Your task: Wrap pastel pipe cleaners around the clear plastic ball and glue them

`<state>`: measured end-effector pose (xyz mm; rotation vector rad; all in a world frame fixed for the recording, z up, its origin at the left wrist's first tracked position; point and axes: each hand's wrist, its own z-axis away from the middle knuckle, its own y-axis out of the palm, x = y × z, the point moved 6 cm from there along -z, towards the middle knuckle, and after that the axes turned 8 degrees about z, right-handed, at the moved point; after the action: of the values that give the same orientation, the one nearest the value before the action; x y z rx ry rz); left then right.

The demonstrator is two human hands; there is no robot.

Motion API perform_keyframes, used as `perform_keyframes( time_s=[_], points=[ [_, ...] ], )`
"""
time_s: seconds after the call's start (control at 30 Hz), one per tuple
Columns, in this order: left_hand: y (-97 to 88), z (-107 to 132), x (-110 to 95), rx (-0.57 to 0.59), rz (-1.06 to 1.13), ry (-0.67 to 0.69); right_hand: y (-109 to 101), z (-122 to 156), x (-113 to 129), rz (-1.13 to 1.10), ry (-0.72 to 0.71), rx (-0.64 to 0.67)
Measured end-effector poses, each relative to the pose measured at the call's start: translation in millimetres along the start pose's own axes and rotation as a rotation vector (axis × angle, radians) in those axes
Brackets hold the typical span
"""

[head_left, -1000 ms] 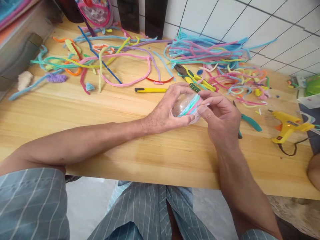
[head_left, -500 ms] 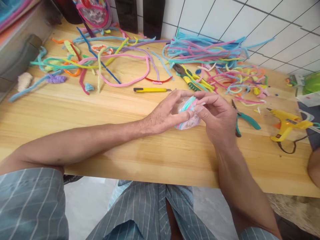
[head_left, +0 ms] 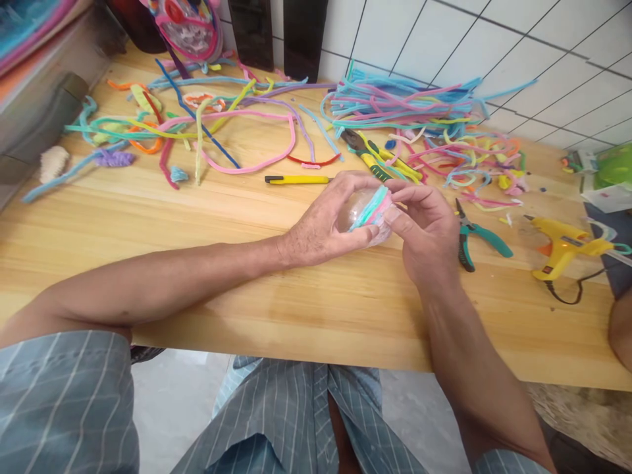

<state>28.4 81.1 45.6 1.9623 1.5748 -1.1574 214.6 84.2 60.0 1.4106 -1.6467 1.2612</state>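
Observation:
Between my hands, above the table, is a clear plastic ball (head_left: 351,209) banded with turquoise and pink pipe cleaners (head_left: 371,209). My left hand (head_left: 328,224) is wrapped round its left side, thumb along the front and fingers over the top. My right hand (head_left: 427,227) pinches at the ball's right side, thumb and fingertips on the pink strip. Those fingers hide part of the ball. Just behind my left hand lies a yellow utility knife (head_left: 299,179). Pliers with teal handles (head_left: 481,237) rest to the right of my right hand.
Yellow-and-green pliers (head_left: 368,155) lie behind my hands. A stack of blue and pink pipe cleaners (head_left: 405,102) is by the tiled wall, with loose pieces (head_left: 261,168) to its left. At the right stands a yellow glue gun (head_left: 557,243) with its cord.
The ball has turned between my hands, so more of its clear left side and the turquoise band show. Both hands keep their hold; my right hand has shifted slightly left.

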Motion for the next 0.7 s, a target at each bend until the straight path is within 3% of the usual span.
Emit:
perform_keyframes(
  time_s=[0.23, 0.47, 0.7],
  points=[
    [-1.5, 0.7, -0.5, -0.007, -0.033, 0.055, 6.7, 3.8, -12.1, -0.071, 0.134, 0.025],
    [-3.1, 0.4, 8.0, 0.031, -0.095, 0.054, 7.7, 3.4, -11.0, -0.075, 0.132, 0.014],
    [-1.6, -3.6, 14.3, 0.047, -0.073, -0.072, 6.5, 1.5, -11.6, -0.052, 0.129, -0.022]
  ],
)
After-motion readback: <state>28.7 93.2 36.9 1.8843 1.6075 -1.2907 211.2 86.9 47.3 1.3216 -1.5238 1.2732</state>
